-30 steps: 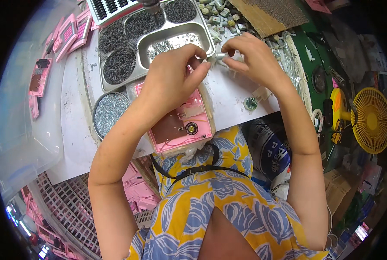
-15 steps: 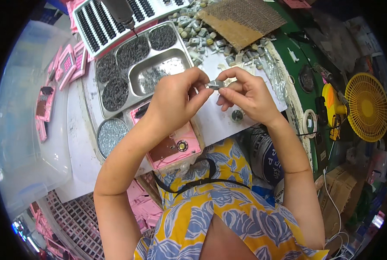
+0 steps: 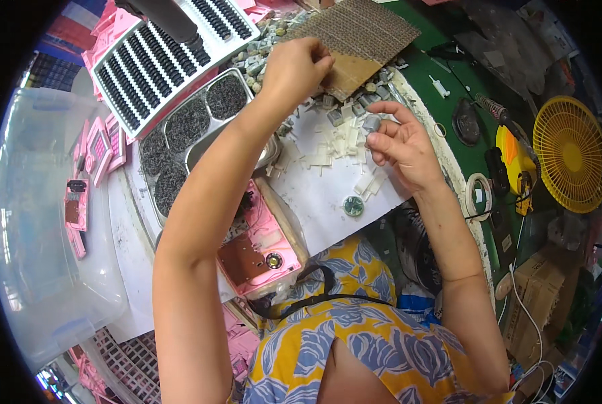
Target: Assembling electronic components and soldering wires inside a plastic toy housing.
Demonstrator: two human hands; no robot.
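Observation:
My right hand [image 3: 407,151] pinches a small grey block-shaped part [image 3: 371,123] between thumb and fingers, above the white paper. Further up and to the left, my left hand [image 3: 295,71] is closed, with its fingers curled at the edge of the brown cardboard [image 3: 372,37]. Whatever it holds, if anything, is hidden. Around and below that hand lies a heap of similar grey parts [image 3: 335,117]. Thin whitish strips [image 3: 328,148] are scattered on the paper between my hands. Nearer to me, a small round green piece [image 3: 353,206] lies on the paper.
A metal compartment tray [image 3: 198,111] of small dark pieces is partly behind my left forearm. Beyond it stands a white rack of black parts [image 3: 156,74] under an electric screwdriver [image 3: 170,20]. A pink casing [image 3: 267,252] lies nearby. A yellow fan [image 3: 572,153] stands at right.
My hands have moved apart. The left reached up and away to the cardboard and heap; the right keeps a grey part and shifted slightly right. The whole view has also shifted.

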